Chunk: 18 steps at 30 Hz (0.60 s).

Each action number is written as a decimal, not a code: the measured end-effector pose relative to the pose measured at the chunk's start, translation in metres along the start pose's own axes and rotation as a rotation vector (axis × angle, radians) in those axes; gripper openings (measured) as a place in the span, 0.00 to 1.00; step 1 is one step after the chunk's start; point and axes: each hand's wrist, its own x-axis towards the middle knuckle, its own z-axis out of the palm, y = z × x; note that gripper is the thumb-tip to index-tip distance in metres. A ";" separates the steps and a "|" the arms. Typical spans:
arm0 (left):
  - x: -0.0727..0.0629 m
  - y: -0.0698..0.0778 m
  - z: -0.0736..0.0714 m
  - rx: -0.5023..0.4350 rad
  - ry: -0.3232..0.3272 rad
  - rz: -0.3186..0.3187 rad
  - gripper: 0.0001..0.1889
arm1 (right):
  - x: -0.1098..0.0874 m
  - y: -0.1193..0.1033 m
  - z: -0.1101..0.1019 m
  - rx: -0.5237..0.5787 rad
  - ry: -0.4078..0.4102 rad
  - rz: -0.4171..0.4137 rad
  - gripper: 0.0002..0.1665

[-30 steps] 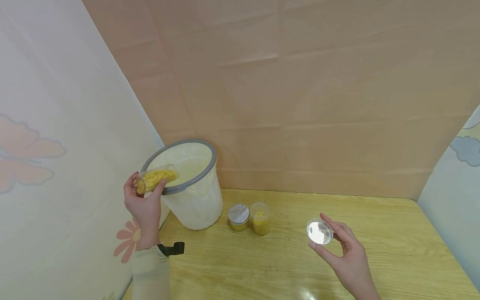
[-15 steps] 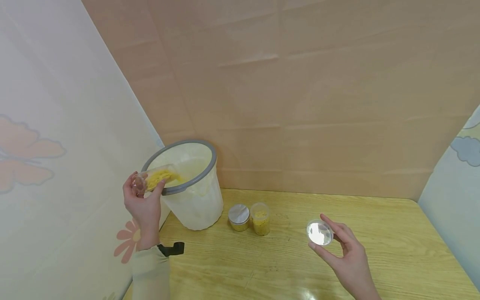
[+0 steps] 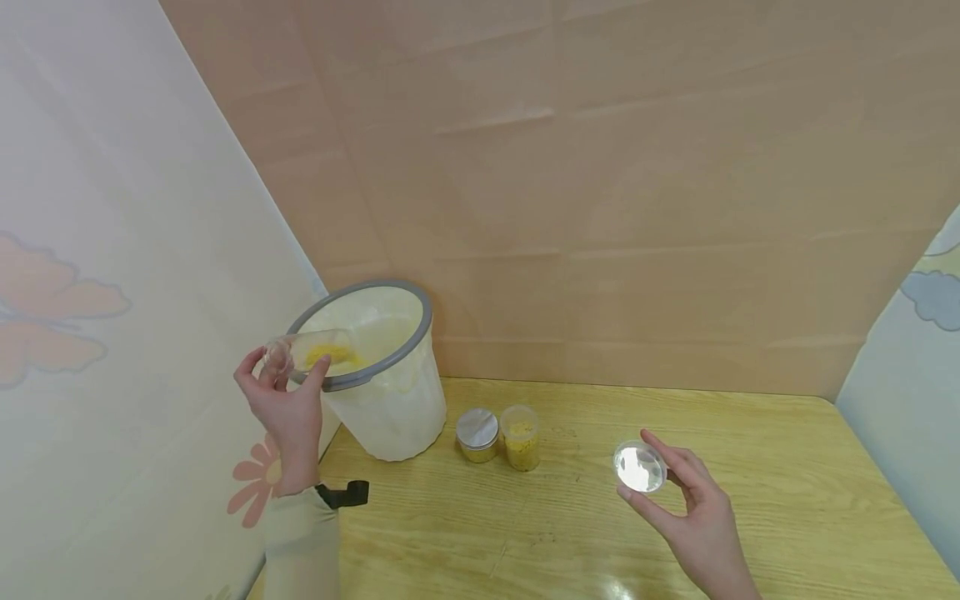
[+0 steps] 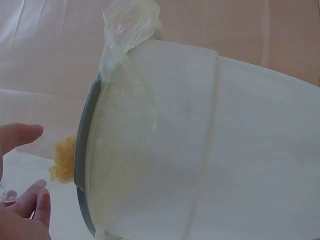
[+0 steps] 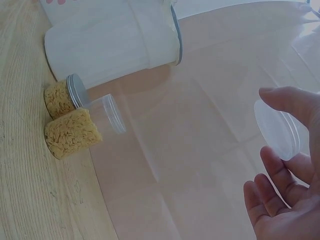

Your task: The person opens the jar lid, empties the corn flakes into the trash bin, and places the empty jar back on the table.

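One clear jar (image 3: 315, 341) tilts over the mouth of one white bin (image 3: 397, 417), yellow flakes (image 3: 336, 353) inside it; the left hand (image 3: 288, 410) curls round it. The right hand (image 3: 705, 512) pinches one clear lid (image 3: 639, 467) between parted thumb and fingers. Two further jars stand on the table (image 3: 570, 533): one metal-capped jar (image 3: 477, 433), one taller jar (image 3: 522, 440). The left wrist view plainly shows the twisted liner (image 4: 131, 30); the right wrist view alone, ridges on the taller jar's top, perhaps a cap.

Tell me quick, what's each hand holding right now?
Left hand: holding a tilted jar, its mouth over the bin.
Right hand: holding a clear lid.
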 end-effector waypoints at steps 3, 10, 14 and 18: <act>0.001 0.001 0.001 -0.016 -0.003 0.010 0.40 | 0.000 0.000 0.000 -0.003 -0.003 0.003 0.45; 0.006 -0.002 0.004 0.023 0.002 0.080 0.39 | -0.001 0.001 -0.001 -0.008 -0.007 0.017 0.45; 0.002 0.011 0.010 0.070 -0.007 0.124 0.38 | -0.001 0.001 -0.001 -0.003 -0.009 0.022 0.45; -0.002 0.026 0.015 0.084 -0.035 0.144 0.39 | 0.000 0.002 -0.001 -0.005 -0.006 0.027 0.44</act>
